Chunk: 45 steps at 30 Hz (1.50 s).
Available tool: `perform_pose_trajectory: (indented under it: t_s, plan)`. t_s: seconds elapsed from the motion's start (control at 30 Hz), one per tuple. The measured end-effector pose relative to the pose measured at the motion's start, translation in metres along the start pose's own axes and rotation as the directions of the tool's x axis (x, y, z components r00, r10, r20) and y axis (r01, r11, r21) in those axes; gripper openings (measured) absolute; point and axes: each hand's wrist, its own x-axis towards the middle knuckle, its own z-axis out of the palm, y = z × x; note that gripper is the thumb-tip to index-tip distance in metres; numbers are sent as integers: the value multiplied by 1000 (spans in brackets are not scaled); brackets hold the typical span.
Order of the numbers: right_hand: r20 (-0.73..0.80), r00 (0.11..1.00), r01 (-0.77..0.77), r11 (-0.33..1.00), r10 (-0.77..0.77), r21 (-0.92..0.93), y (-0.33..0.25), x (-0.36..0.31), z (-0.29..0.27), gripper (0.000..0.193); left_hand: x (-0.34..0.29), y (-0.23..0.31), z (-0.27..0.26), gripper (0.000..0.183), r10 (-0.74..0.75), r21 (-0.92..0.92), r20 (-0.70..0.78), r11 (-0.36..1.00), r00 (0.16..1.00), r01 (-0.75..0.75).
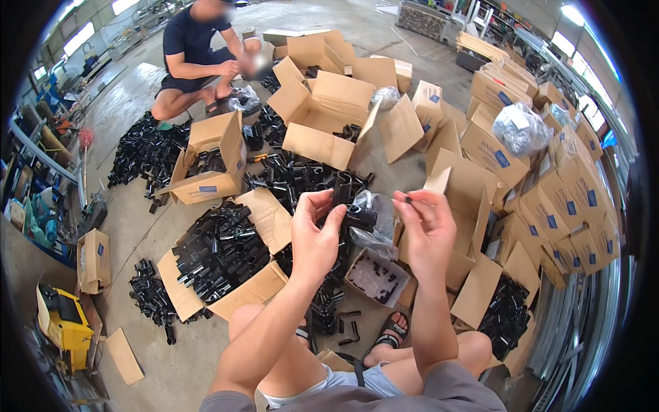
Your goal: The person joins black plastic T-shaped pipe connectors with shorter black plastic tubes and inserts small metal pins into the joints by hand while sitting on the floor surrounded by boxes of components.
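Up close over floor (144,233), left hand (316,237) clamped on black tubular fitting (343,185): looks stiff, lightish, maybe slick, best held round middle imo. Right hand (430,223) pinching tiny black piece (409,200). Beyond, open carton (318,145); far back, crouched co-worker (187,49).

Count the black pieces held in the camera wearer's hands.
2: a tubular fitting in the left hand and a small black piece pinched in the right hand. Fingers may hide more.

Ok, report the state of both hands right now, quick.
Left hand: closed, holding a black tubular fitting.
Right hand: closed in a pinch, holding a small black piece.
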Motion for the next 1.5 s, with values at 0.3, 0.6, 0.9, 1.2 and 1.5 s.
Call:
perform_pose_trajectory:
  t_s: [0.3, 0.6, 0.9, 1.2, 1.5]
  plan:
    - [194, 975, 203, 794, -110, -573, 0, 4, 27, 13, -6, 12, 2, 24, 67, 20, 49, 997, 997, -68]
    - [153, 988, 86, 881, -15, -465, 6, 1, 33, 15, -6, 16, 3, 24, 109, 79, 65, 990, 992, -114]
    - [46, 993, 115, 882, -106, -456, 13, -12, 47, 16, -9, 20, 6, 25, 107, 79, 22, 991, 994, -109]
    - [48, 999, 36, 957, -23, -287, 19, -16, 42, 17, -14, 30, 11, 25, 102, 75, 31, 992, 994, -104]
    - [71, 991, 130, 918, -111, -375, 14, -17, 37, 17, -19, 33, 15, 27, 169, 147, 55, 973, 984, -176]
